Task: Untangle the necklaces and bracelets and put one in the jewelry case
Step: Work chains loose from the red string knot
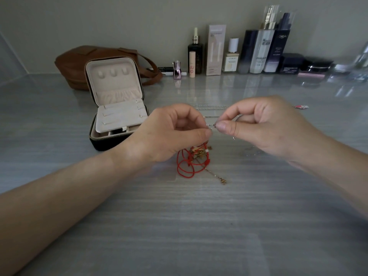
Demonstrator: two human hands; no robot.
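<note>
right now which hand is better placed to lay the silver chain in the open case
Left, likely: the left hand sits next to the jewelry case, the right hand farther away; each pinches the silver chain.

Dim, flat light; blurred, perhaps warped edges; faint tabletop [199, 226] glare.

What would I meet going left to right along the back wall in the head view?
Brown leather bag, small pink metallic bottle, tall pale pink carton, beige foundation bottle with white cap, dark navy bottle, frosted white bottle with gold pump, black L'Oreal bottle, dark square jar, round black jar.
</note>
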